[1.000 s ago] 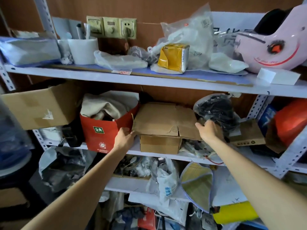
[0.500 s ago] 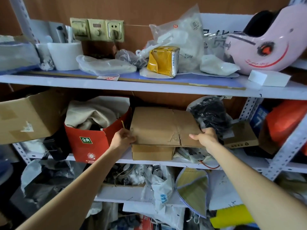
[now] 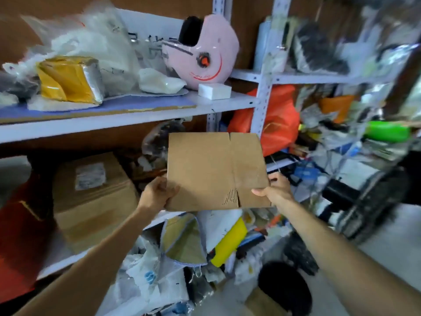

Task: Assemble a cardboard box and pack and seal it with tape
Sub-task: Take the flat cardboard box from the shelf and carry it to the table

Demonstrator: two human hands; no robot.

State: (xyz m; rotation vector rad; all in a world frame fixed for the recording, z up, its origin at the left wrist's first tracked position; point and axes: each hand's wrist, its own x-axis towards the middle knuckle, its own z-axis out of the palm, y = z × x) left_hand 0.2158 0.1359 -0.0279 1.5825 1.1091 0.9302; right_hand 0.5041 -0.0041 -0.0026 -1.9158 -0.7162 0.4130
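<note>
A flattened brown cardboard box (image 3: 214, 169) hangs in the air in front of the shelves, held upright and flat toward me. A torn patch near its lower edge shows the corrugation. My left hand (image 3: 158, 192) grips its lower left edge. My right hand (image 3: 274, 188) grips its lower right edge, thumb on the front face. No tape is visible.
White metal shelves (image 3: 127, 117) packed with bags surround the box. A pink helmet (image 3: 200, 53) and a yellow packet (image 3: 68, 80) sit on the upper shelf. A taped carton (image 3: 91, 197) stands on the middle shelf at left. Bags and a dark round object (image 3: 284, 288) crowd the floor.
Both hands have pulled the flat cardboard off the middle shelf and out to the right, clear of the carton it lay on. The view has swung right and is blurred.
</note>
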